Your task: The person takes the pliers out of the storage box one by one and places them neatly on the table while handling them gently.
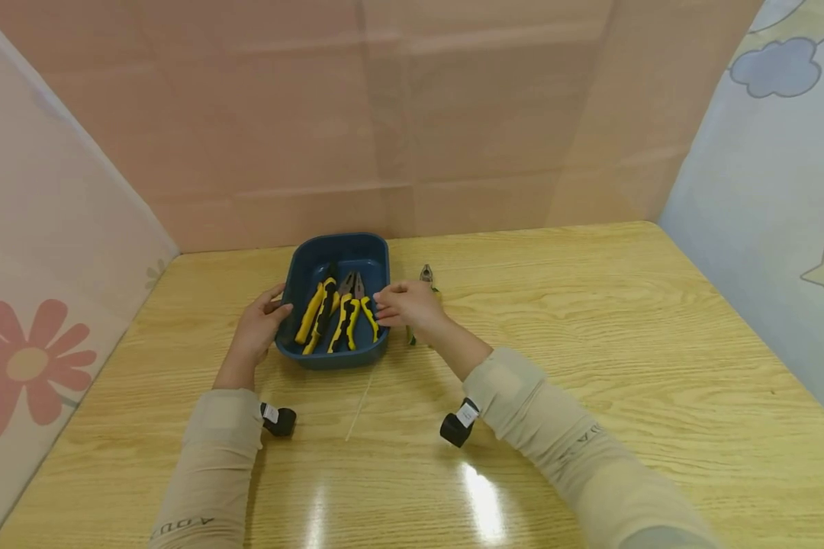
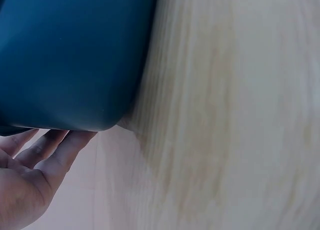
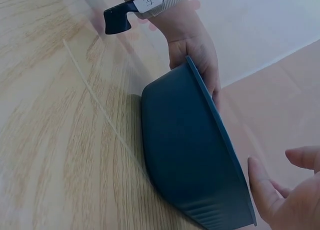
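Observation:
A dark blue plastic bin (image 1: 339,363) stands on the table near the back, holding several pliers (image 1: 344,324) with yellow and black handles. At its left wall is my left hand (image 1: 258,324), gripping the rim with the thumb on top and the fingers along the outside. In the left wrist view those fingers (image 2: 65,152) reach behind the bin wall. My right hand (image 1: 412,309) hovers at the right rim with nothing held; its thumb and fingers stand apart in the right wrist view. Partly hidden behind that hand, another pair of pliers (image 1: 426,273) with green on its handles lies on the table.
A thin pale strip (image 1: 359,408) lies on the wooden table (image 1: 590,366) in front of the bin. A pinkish-brown backdrop (image 1: 412,114) rises behind the table, with decorated panels at both sides. Each wrist carries a small black camera (image 1: 457,428).

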{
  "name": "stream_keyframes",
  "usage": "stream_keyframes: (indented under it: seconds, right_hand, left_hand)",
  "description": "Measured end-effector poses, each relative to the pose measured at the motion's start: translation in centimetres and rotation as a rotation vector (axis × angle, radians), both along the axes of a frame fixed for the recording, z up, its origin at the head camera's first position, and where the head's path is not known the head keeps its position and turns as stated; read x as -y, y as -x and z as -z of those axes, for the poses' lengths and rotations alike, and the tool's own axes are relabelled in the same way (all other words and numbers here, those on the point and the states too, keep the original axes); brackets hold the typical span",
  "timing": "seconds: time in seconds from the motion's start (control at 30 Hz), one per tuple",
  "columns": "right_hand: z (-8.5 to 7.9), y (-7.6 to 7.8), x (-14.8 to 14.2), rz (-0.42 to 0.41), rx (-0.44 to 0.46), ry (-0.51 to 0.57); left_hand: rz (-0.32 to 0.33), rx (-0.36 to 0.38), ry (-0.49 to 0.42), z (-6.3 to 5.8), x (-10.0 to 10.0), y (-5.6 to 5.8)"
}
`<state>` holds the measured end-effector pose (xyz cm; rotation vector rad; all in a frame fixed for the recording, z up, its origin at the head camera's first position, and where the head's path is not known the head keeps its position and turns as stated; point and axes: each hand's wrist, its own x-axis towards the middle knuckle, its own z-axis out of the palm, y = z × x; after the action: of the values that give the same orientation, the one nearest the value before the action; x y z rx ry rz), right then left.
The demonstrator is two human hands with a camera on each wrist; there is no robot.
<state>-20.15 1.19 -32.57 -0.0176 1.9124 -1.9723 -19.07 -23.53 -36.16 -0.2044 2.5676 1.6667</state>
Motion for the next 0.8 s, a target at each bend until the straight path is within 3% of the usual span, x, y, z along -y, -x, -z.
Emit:
stream_keyframes:
  seconds: [0.8]
  right_hand:
    - [-0.1, -0.3, 1.7, -0.099, 0.014, 0.005]
  left_hand:
    - [0.014, -0.009, -0.008, 0.0, -0.1, 0.2]
